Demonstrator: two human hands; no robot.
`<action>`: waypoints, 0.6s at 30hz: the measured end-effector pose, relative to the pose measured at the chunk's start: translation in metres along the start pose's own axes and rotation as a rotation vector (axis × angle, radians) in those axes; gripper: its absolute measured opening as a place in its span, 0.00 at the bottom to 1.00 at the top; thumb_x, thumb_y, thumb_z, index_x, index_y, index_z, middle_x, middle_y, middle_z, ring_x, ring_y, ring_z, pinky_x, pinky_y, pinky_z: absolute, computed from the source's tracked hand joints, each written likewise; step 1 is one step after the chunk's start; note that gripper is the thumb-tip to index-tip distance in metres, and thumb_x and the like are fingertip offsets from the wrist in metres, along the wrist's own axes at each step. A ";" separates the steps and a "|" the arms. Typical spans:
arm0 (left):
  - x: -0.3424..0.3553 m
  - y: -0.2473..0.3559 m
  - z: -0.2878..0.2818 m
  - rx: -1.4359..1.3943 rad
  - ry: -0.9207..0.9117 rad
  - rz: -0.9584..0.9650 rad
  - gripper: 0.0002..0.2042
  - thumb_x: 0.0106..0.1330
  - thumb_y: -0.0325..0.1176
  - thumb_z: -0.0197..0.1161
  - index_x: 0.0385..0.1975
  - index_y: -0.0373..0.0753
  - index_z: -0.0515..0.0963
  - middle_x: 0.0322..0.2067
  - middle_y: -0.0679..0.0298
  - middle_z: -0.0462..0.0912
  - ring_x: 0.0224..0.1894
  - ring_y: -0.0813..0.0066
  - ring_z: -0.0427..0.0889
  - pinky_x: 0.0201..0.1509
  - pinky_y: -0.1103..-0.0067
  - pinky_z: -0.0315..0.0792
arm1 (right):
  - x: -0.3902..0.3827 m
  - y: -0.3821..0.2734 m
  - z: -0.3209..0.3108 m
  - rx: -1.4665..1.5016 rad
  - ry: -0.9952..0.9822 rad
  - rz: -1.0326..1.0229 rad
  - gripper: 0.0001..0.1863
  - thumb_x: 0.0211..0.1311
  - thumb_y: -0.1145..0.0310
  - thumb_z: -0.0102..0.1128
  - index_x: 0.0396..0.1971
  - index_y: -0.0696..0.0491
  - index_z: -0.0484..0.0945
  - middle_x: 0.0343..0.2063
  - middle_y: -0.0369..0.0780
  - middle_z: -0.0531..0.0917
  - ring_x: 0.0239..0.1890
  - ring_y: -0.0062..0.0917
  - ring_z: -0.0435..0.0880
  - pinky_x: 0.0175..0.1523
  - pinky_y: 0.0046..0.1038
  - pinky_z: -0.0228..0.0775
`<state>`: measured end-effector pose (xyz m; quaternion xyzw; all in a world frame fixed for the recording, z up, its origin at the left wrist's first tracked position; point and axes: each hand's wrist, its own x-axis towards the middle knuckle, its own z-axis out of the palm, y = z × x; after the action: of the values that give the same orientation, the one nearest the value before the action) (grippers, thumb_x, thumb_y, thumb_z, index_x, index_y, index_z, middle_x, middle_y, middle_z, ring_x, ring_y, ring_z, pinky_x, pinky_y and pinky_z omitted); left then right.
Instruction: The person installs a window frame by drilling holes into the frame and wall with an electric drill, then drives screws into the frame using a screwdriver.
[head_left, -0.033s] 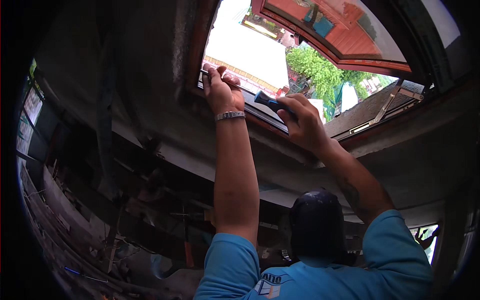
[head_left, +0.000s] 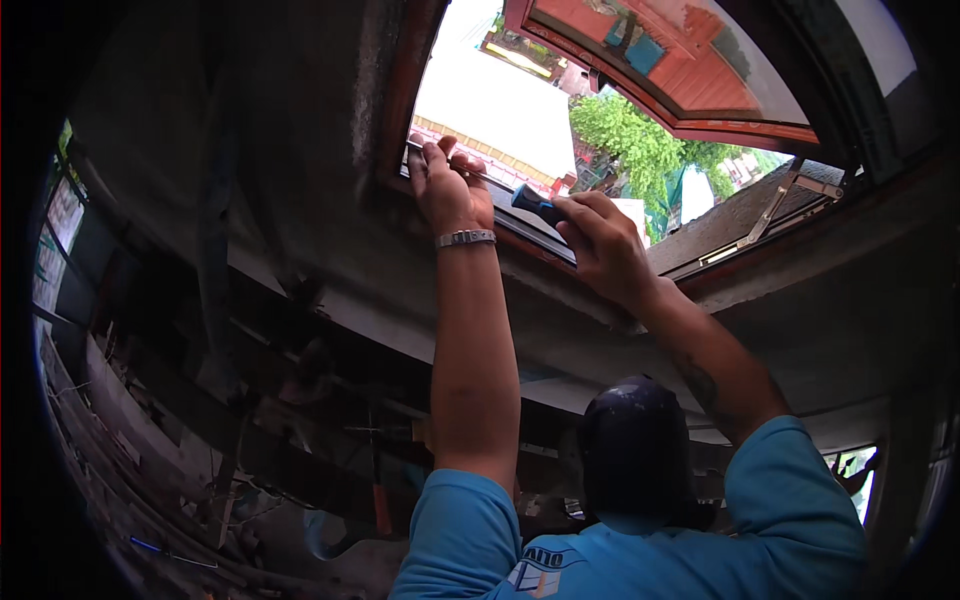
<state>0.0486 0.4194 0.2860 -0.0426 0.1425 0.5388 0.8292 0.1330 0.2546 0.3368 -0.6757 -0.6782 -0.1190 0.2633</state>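
Observation:
My right hand (head_left: 607, 243) is closed around the black-and-blue handle of a screwdriver (head_left: 535, 203). Its thin shaft runs left, along the lower edge of a window frame (head_left: 540, 240), toward my left hand (head_left: 452, 190). That hand is palm up near the frame's left corner, its fingers curled at the shaft and a metal-banded watch (head_left: 466, 238) on the wrist. The tip of the screwdriver and whatever it meets cannot be made out behind the fingers.
An open window sash (head_left: 690, 80) with a reddish frame hangs at the upper right. A metal stay arm (head_left: 775, 215) joins the frame there. Outside are a tree (head_left: 625, 135) and roofs. In the dark lower left lie a thin blue tool (head_left: 170, 551) and an orange-handled tool (head_left: 382, 510).
My left hand and the screwdriver sit very slightly farther right in the picture. Both hands keep the same hold.

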 end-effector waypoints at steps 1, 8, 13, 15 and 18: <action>-0.007 0.001 -0.001 0.034 0.048 -0.051 0.08 0.73 0.36 0.48 0.48 0.46 0.69 0.32 0.68 0.73 0.26 0.82 0.69 0.32 0.79 0.71 | -0.002 -0.002 0.005 0.006 0.043 0.021 0.10 0.60 0.72 0.57 0.41 0.60 0.77 0.31 0.46 0.79 0.34 0.38 0.81 0.41 0.32 0.73; 0.000 0.001 -0.025 -0.022 -0.169 -0.029 0.08 0.72 0.29 0.47 0.48 0.44 0.67 0.30 0.68 0.72 0.26 0.83 0.69 0.35 0.80 0.74 | -0.004 -0.002 0.019 0.179 0.028 0.201 0.12 0.56 0.73 0.61 0.41 0.57 0.78 0.29 0.43 0.80 0.30 0.32 0.81 0.36 0.32 0.75; 0.002 -0.014 -0.016 -0.036 -0.097 0.071 0.10 0.72 0.29 0.48 0.50 0.44 0.65 0.30 0.68 0.73 0.26 0.84 0.69 0.31 0.83 0.72 | 0.003 0.005 0.015 -0.059 -0.009 -0.025 0.16 0.50 0.74 0.67 0.41 0.52 0.80 0.31 0.44 0.81 0.28 0.37 0.82 0.35 0.32 0.75; -0.002 -0.016 -0.011 0.003 -0.044 0.101 0.10 0.72 0.30 0.49 0.51 0.44 0.65 0.31 0.69 0.72 0.25 0.86 0.67 0.27 0.84 0.70 | 0.007 0.008 0.015 0.051 -0.022 -0.011 0.14 0.52 0.73 0.65 0.41 0.53 0.80 0.29 0.43 0.82 0.28 0.33 0.82 0.35 0.32 0.75; -0.006 -0.018 -0.010 0.069 0.019 0.161 0.09 0.72 0.31 0.48 0.50 0.44 0.65 0.31 0.69 0.71 0.24 0.88 0.65 0.23 0.86 0.66 | 0.013 0.010 0.011 1.375 -0.336 1.209 0.16 0.58 0.67 0.61 0.45 0.56 0.78 0.28 0.42 0.83 0.22 0.21 0.79 0.29 0.23 0.71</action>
<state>0.0608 0.4047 0.2767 -0.0075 0.1717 0.5979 0.7829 0.1413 0.2724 0.3323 -0.6183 -0.1616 0.5656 0.5213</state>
